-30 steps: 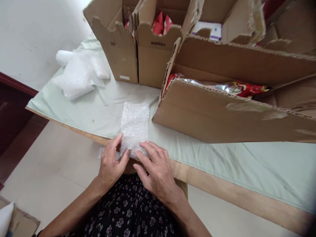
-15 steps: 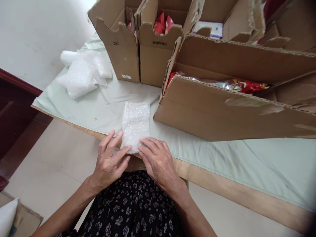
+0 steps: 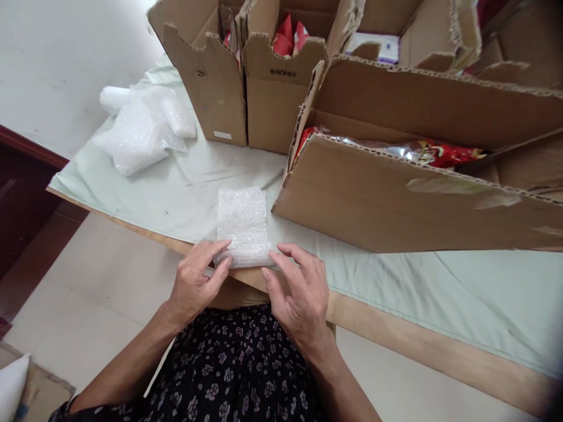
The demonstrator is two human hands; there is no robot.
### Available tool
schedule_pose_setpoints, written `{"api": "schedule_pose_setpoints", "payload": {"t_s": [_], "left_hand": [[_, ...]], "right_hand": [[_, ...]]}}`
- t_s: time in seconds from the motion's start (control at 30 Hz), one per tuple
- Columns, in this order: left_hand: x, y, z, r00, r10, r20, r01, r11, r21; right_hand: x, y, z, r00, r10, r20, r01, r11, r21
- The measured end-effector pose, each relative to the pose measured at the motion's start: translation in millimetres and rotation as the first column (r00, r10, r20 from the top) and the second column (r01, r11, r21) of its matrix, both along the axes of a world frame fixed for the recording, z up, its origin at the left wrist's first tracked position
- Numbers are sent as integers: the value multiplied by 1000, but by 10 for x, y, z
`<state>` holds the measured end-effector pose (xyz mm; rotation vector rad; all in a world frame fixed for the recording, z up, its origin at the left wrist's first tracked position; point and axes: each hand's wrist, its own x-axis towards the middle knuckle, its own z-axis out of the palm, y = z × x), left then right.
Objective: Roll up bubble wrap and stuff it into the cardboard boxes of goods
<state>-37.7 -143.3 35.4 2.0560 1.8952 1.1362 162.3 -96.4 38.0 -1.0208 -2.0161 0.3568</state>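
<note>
A flat piece of clear bubble wrap (image 3: 243, 217) lies at the table's front edge, its near end folded over into a thicker strip. At the left end of that fold, my left hand (image 3: 197, 280) holds the wrap between thumb and fingers. My right hand (image 3: 301, 290) is at the right end of the fold, fingers apart and curved, with a fingertip touching the corner. Whether anything lies inside the fold cannot be seen.
More bubble wrap (image 3: 141, 132) is heaped at the table's left. A long cardboard box (image 3: 396, 211) with red packets (image 3: 453, 153) stands at right. Behind are more open cardboard boxes (image 3: 275, 111). Pale green cloth (image 3: 185, 193) covers the table, whose wooden edge (image 3: 378, 319) runs along the front.
The near end of the bubble wrap has been folded away from me, so the sheet looks shorter. My right hand has moved right and its fingers have spread.
</note>
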Motion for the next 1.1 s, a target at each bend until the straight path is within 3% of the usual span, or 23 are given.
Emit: {"api": "schedule_pose_setpoints", "payload": {"t_s": [0.23, 0.37, 0.47, 0.57, 0.7, 0.87, 1.03, 1.1], "left_hand": [[-25, 58, -48, 999, 16, -40, -17, 1000, -8], [-28, -75, -13, 990, -77, -120, 85, 995, 59], [-13, -113, 10, 989, -137, -58, 139, 990, 24], [13, -33, 11, 995, -102, -2, 102, 995, 5], [38, 160, -13, 997, -21, -75, 22, 1000, 19], [43, 190, -23, 998, 27, -64, -26, 1000, 15], [39, 7, 53, 990, -117, -79, 120, 992, 33], [40, -15, 63, 990, -125, -61, 126, 992, 14]], "right_hand": [[-67, 92, -92, 930, 220, 295, -205, 975, -82], [-36, 143, -60, 940, 247, 236, -232, 968, -93], [13, 132, 20, 947, 280, 159, -253, 952, -170], [49, 105, 45, 974, 196, 114, -176, 970, -166], [72, 63, 9, 989, 62, 138, -52, 996, -69], [60, 99, -79, 946, 197, 256, -171, 978, -119], [74, 149, -51, 973, 203, 111, -187, 972, -141], [71, 151, -33, 976, 209, 64, -194, 963, -185]]}}
